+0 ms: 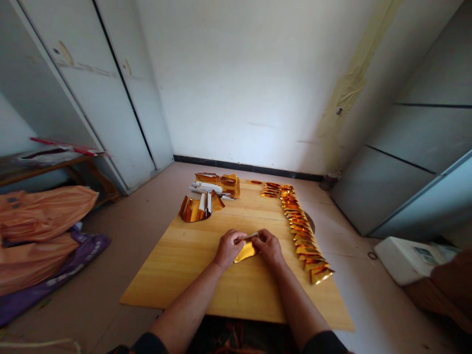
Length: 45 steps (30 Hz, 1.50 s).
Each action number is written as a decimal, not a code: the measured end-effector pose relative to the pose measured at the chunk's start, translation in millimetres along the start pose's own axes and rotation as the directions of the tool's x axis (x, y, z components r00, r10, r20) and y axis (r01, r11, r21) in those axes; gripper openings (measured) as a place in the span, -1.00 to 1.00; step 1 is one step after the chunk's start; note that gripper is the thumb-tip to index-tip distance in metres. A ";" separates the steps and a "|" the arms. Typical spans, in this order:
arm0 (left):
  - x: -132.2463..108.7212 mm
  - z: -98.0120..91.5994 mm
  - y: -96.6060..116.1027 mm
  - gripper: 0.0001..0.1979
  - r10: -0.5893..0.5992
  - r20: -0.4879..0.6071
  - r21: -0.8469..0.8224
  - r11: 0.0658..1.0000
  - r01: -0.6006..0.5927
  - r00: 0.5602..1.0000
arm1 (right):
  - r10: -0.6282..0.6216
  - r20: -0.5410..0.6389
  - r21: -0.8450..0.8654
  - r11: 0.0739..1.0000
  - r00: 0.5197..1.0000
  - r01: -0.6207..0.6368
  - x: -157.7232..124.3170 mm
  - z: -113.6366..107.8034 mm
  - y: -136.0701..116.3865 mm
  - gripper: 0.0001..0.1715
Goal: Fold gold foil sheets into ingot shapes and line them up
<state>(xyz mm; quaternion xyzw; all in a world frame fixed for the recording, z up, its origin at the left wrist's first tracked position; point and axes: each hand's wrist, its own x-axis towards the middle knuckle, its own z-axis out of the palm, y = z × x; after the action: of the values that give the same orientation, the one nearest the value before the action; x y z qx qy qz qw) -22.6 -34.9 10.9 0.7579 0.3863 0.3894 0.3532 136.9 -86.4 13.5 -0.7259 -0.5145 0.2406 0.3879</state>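
Note:
Both hands meet over the middle of a light wooden board (191,275). My left hand (228,248) and my right hand (270,247) are closed, pinching one piece of gold foil paper (246,251) between them; its gold side hangs below the fingers. A long row of several folded gold pieces (300,228) runs along the board's right side. At the far end lie curled gold sheets (197,207) and a stack of gold and white paper (217,185).
The board rests low on a tiled floor. Orange and purple bags (40,231) lie at the left beside a wooden bench (47,167). A white box (405,259) sits at the right. White cabinet doors and walls surround the spot.

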 end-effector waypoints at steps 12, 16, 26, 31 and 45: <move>2.5 -7.4 1.1 -0.82 -0.026 0.022 -0.046 0.999 0.027 0.999 | -0.053 -0.048 0.446 0.893 0.997 0.069 -5.2 -4.3 0.2 -0.69; 1.8 -10.7 -0.7 -0.80 -0.056 0.041 -0.111 0.992 0.060 0.998 | -0.062 -0.055 0.468 0.880 0.997 0.081 -6.2 -8.4 -0.6 -0.69; 3.1 -14.6 -7.7 -0.82 -0.186 0.078 -0.287 0.936 0.201 0.979 | -0.053 -0.048 0.510 0.857 0.997 0.070 -4.5 -7.3 1.2 -0.69; 3.5 -13.6 -11.0 -0.80 -0.192 0.071 -0.284 0.937 0.204 0.979 | -0.012 -0.023 0.516 0.856 1.000 0.022 -5.0 -8.3 -0.2 -0.68; 4.1 -5.8 -15.0 -0.79 -0.166 0.017 -0.234 0.958 0.165 0.986 | 0.009 0.011 0.435 0.900 1.000 -0.013 -3.0 -1.4 6.8 -0.68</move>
<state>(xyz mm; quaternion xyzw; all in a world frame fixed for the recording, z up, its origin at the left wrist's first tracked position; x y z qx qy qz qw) -30.6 -23.2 2.3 0.6753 0.3999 0.4025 0.4712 140.7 -90.8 8.6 -0.6230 -0.4453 0.3548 0.5364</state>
